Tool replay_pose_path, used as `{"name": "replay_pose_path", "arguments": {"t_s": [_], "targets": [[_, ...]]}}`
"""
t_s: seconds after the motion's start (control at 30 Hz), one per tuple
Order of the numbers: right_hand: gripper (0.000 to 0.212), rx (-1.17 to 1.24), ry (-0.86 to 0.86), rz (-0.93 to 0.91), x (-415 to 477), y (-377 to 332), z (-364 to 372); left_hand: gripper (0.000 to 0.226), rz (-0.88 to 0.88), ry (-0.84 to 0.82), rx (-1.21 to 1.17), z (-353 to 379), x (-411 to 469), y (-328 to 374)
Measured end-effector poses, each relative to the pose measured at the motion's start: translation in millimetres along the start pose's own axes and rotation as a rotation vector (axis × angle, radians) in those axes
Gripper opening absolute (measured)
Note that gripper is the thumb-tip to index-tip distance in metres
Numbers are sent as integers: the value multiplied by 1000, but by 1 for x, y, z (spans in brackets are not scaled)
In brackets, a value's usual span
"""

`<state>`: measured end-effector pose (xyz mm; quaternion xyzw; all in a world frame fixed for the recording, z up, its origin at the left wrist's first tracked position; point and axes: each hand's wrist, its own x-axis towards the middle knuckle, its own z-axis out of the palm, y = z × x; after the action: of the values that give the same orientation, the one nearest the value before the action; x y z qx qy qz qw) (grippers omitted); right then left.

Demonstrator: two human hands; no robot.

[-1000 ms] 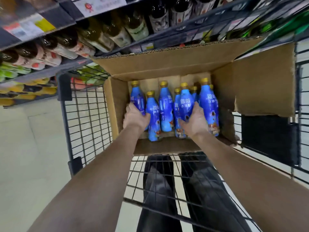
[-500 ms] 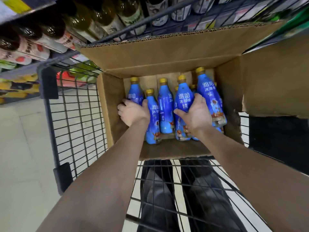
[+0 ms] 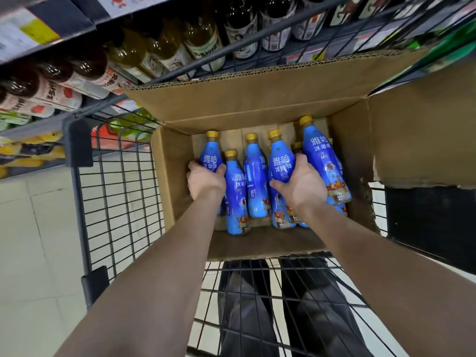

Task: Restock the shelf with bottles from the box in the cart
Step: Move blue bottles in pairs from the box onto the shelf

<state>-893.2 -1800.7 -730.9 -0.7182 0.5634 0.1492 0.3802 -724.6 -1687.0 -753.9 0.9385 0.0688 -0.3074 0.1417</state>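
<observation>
Both hands are down in the open cardboard box (image 3: 257, 104) at the centre of the frame, which sits in the wire cart (image 3: 113, 202); a second ago they were only resting against the blue bottles, and now each has closed round one. The left hand (image 3: 206, 180) is wrapped about the leftmost bottle (image 3: 211, 157), fingers curled behind its far side by the box's left wall; the right hand (image 3: 301, 184) is clamped on a bottle right of centre (image 3: 279, 161), thumb across the lower label and fingers round its right flank; the two hands are well apart, with two free bottles standing between them. The right-hand bottle seems to sit a little higher among its neighbours than it did half a second ago, so I judge the lift is just starting; the left one has not clearly risen.

Several more blue bottles (image 3: 255, 176) with gold caps remain upright in the box, the tallest-looking one (image 3: 319, 155) leaning just right of the right hand; so the restocking has plenty left. The shelf (image 3: 64, 16) runs across the upper left and top of the frame, already crowded with brown and green bottles; where the blue ones belong I cannot tell from here. Drawing both out together, the neighbours touching them may tip.
</observation>
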Motion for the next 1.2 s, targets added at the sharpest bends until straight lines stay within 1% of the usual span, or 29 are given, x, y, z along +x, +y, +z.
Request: {"name": "replay_pose_path", "arguments": {"t_s": [0.1, 0.23, 0.3, 0.37, 0.5, 0.57, 0.63, 0.7, 0.73, 0.9, 1.0, 1.1, 1.2], "targets": [[74, 68, -16, 36, 1, 0, -5, 68, 12, -52, 88, -4, 0, 5], [80, 145, -33, 70, -8, 2, -12, 67, 53, -49, 59, -14, -16, 4], [80, 182, -29, 69, -18, 2, -15, 62, 133, -43, 50, -24, -28, -1], [84, 226, -17, 61, -31, -2, -21, 57, 230, -88, 56, -39, -42, -8], [87, 258, -20, 66, -67, -20, -44, 62, 456, -212, 120, -78, -69, -14], [91, 275, -24, 49, -89, -33, -58, 62, 515, -236, 94, -101, -87, -14], [92, 300, -13, 19, -112, -47, -72, 63, 539, -271, 5, -124, -107, -13], [82, 346, 25, -10, -137, -63, -87, 64, 585, -266, -60, -147, -127, -11], [82, 375, 54, -23, -152, -71, -94, 64, 610, -261, -90, -159, -137, -10], [91, 529, 176, -74, -212, -102, -121, 63, 695, -229, -230, -214, -178, -13], [79, 525, 223, -121, -247, -120, -134, 65, 734, -196, -287, -249, -197, -18], [72, 471, 293, -190, -280, -133, -146, 75, 768, -137, -336, -278, -215, -21], [73, 448, 334, -289, -322, -144, -159, 63, 788, -98, -379, -311, -244, -37]]}}
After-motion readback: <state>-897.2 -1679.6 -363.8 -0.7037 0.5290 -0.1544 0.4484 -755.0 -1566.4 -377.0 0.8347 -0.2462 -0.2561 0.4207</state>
